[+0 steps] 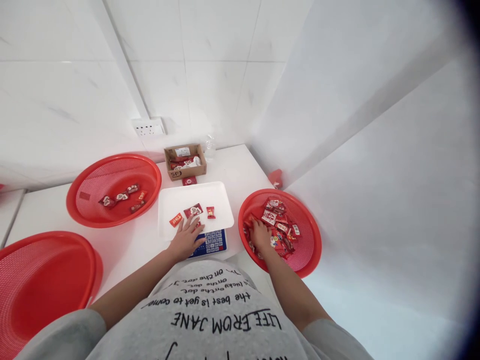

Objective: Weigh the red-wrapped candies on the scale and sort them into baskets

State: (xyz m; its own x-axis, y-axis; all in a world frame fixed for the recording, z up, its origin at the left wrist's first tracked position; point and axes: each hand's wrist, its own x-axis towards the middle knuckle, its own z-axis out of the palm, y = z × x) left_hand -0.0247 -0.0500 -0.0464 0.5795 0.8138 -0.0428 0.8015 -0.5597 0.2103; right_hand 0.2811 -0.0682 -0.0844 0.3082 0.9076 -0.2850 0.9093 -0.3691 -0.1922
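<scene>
My left hand (187, 237) lies palm down with fingers spread over the near edge of a white weighing tray (215, 192). A red candy packet shows partly under its fingertips. Around them on the tray are an orange-red packet (175, 220), a dark red packet with a white label (193, 210) and a small red candy (211, 212). The scale's blue keypad (214, 242) sticks out in front of the tray. My right hand (261, 236) reaches into the right red basket (313, 240), fingers bent among red-wrapped candies (282, 227); its fingertips are partly hidden.
A red basket (84, 172) with several candies stands at the back left, and another red basket (80, 265) at the near left. Behind the tray sits a cardboard box (187, 173) of packets. White walls close off the back and right.
</scene>
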